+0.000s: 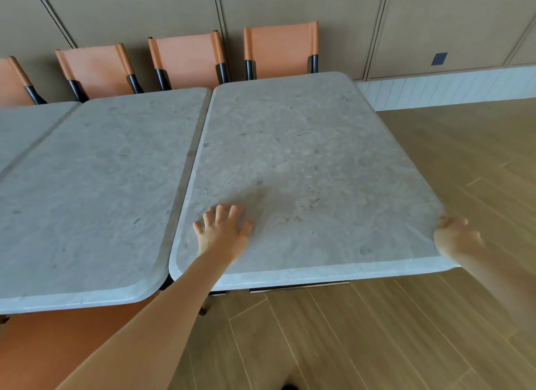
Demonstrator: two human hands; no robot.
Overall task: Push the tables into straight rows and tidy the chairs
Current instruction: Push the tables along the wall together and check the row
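Head view: left hand (224,233) presses flat, fingers spread wide, on the end worktop (304,163); right hand (455,235) grips its corner. Uneven pushing could skew it against the neighbouring worktop (95,186).

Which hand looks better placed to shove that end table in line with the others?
Probably the right hand: it grips the end table at its outer near corner. The left hand only lies flat on top.

Three grey stone-look tables (304,157) stand side by side, orange chairs (185,58) lined up behind.
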